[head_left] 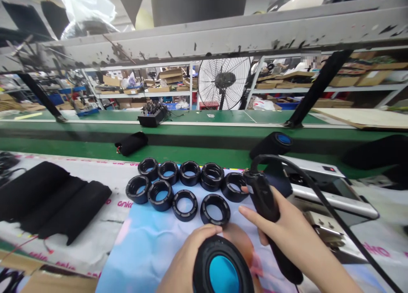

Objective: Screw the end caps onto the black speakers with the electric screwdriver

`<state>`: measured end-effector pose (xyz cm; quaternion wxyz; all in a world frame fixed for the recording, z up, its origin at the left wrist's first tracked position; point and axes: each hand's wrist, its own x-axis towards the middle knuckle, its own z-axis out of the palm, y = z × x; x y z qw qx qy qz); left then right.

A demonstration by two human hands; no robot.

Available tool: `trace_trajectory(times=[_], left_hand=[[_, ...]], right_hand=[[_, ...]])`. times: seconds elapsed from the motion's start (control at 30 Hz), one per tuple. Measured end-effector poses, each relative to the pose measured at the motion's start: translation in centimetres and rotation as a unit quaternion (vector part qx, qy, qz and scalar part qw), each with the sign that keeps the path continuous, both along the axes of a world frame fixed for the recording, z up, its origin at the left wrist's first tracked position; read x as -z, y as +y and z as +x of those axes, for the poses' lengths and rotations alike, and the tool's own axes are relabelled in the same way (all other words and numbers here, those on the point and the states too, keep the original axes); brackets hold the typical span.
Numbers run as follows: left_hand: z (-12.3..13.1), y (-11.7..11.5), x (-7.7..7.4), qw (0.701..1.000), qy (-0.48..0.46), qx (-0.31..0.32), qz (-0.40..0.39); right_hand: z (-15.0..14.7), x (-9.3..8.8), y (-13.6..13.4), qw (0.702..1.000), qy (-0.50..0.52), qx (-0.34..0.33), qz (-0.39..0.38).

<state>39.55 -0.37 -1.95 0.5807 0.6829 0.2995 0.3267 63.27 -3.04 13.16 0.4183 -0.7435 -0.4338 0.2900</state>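
My left hand [188,259] grips a black round speaker part with a blue centre [221,267] at the bottom middle, its open face turned toward me. My right hand [287,233] holds a black corded hand tool [264,199] upright just right of that part; its cable [306,178] arcs off to the right. Several black plastic rings [185,184] lie in two rows on the pale blue sheet [143,246] just beyond my hands.
Black fabric sleeves [47,199] lie at the left. A grey metal machine [328,187] stands at the right. On the green conveyor belt [197,155] rest a black sleeve [131,143] and a speaker with a blue end [274,143]. A fan [225,83] and shelves stand behind.
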Motion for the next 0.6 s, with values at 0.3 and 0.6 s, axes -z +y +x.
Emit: trace_trajectory(times=[0.3, 0.6], left_hand=[[0.0, 0.2, 0.8, 0.995, -0.055, 0.014, 0.082], [0.2, 1.0, -1.1, 0.980, -0.137, 0.065, 0.131]], right_hand=[[1.6, 1.3, -0.5, 0.999, 0.018, -0.007, -0.036], [1.3, 1.2, -1.0, 0.999, -0.010, 0.016, -0.038]])
